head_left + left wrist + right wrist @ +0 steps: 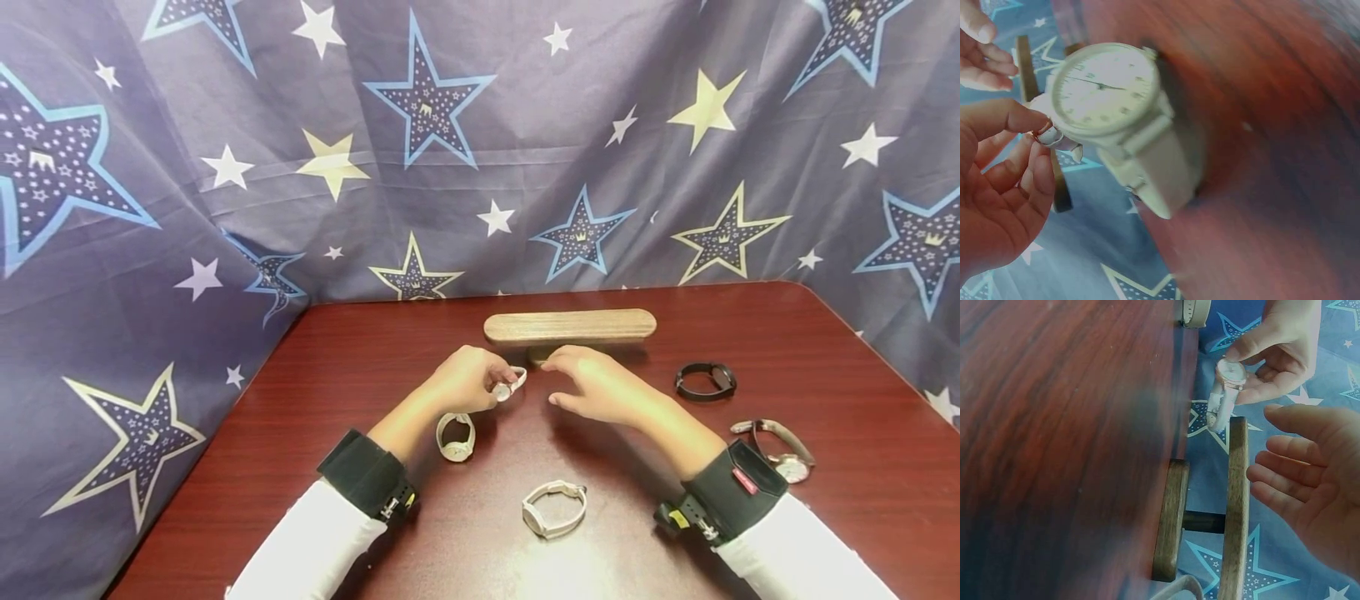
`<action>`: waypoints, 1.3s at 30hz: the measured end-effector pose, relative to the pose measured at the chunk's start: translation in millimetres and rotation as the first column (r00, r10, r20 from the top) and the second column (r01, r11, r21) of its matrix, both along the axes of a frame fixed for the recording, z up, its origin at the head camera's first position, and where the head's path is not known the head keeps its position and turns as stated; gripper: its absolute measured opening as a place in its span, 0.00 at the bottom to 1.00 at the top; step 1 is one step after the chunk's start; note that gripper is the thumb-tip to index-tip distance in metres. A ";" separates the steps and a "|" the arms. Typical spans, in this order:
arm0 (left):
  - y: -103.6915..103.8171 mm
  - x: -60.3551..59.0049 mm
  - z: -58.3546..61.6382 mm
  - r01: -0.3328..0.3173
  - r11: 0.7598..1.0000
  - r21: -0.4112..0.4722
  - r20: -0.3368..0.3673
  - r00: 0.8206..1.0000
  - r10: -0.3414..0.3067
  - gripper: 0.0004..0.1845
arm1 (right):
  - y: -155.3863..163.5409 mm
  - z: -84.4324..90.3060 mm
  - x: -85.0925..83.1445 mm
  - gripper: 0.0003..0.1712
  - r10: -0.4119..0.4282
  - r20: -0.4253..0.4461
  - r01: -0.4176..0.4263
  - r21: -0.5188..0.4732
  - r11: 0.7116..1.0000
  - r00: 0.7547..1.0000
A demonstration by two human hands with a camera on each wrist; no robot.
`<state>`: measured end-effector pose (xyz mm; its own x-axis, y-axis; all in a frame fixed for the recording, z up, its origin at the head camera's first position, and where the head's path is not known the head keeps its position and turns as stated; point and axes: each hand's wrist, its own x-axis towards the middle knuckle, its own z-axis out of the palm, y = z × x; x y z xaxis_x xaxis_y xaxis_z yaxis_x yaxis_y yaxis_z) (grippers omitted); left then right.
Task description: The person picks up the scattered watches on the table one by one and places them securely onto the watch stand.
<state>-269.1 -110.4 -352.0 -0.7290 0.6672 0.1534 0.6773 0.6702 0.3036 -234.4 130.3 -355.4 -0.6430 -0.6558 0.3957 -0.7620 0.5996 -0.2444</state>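
From the head view, my left hand [468, 377] is pinching a white watch [510, 385] by its strap so the dial faces up, just near of the wooden stand [570, 327] at the far middle of the table [825, 333]. My right hand [600, 383] is hovering beside it, fingers relaxed and holding nothing, close enough to help. Four other watches are lying around, apart from my hands.

At the left wrist, my thumb and fingers [1029, 169] are nipping the buckle end, leaving the watch [1107, 94] hanging free.

At the right wrist, my open palm [1316, 481] is waiting beside the stand [1235, 512], with the watch [1227, 387] held just off its end.
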 end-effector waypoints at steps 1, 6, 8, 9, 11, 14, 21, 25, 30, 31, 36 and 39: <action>1.2 0.8 1.5 0.007 1.000 0.004 0.000 1.000 -0.007 0.15 | 0.4 0.6 0.6 0.21 0.001 -0.005 -0.001 -0.006 1.000 1.000; 4.9 4.6 9.3 0.039 0.999 0.023 0.018 0.999 -0.039 0.17 | 0.6 5.0 4.6 0.21 0.004 -0.017 -0.004 -0.029 1.000 1.000; 5.1 5.5 11.4 0.051 0.998 0.039 0.026 0.998 -0.052 0.18 | 0.0 6.8 6.1 0.20 0.007 -0.028 -0.008 -0.037 0.999 1.000; 5.1 5.9 12.4 0.057 0.997 0.049 0.030 0.998 -0.059 0.18 | -0.3 7.7 6.7 0.20 0.008 -0.034 -0.010 -0.042 0.999 0.999; 5.2 6.1 14.4 0.076 0.995 0.070 0.033 0.996 -0.079 0.18 | -0.4 9.3 7.4 0.19 0.013 -0.050 -0.015 -0.053 0.998 0.999; 6.4 7.6 18.4 0.116 0.989 0.094 0.014 0.993 -0.118 0.18 | -0.9 11.4 7.0 0.18 0.012 -0.073 -0.017 -0.067 0.998 0.997; 12.7 13.6 27.0 0.191 0.974 0.123 -0.035 0.982 -0.188 0.17 | -2.3 12.8 6.4 0.14 0.019 -0.067 -0.025 -0.094 0.995 0.998; 16.6 17.0 32.2 0.196 0.965 0.172 -0.007 0.980 -0.198 0.17 | -1.8 13.0 7.4 0.10 0.015 -0.063 -0.022 -0.113 0.993 0.998; 20.2 18.5 35.8 0.182 0.958 0.223 0.020 0.981 -0.191 0.16 | -0.9 15.2 7.7 0.08 0.047 -0.078 -0.058 -0.149 0.987 0.996; 20.6 18.5 36.1 0.178 0.957 0.229 0.020 0.982 -0.188 0.16 | -0.8 15.6 7.7 0.07 0.059 -0.077 -0.071 -0.157 0.985 0.995; 22.2 20.0 38.9 0.164 0.941 0.298 0.050 0.981 -0.186 0.16 | 0.6 15.5 7.0 0.04 0.101 -0.037 -0.107 -0.202 0.973 0.994; 22.9 21.2 40.2 0.155 0.917 0.368 0.061 0.980 -0.190 0.16 | 2.8 15.5 6.9 0.03 0.099 0.019 -0.090 -0.262 0.961 0.995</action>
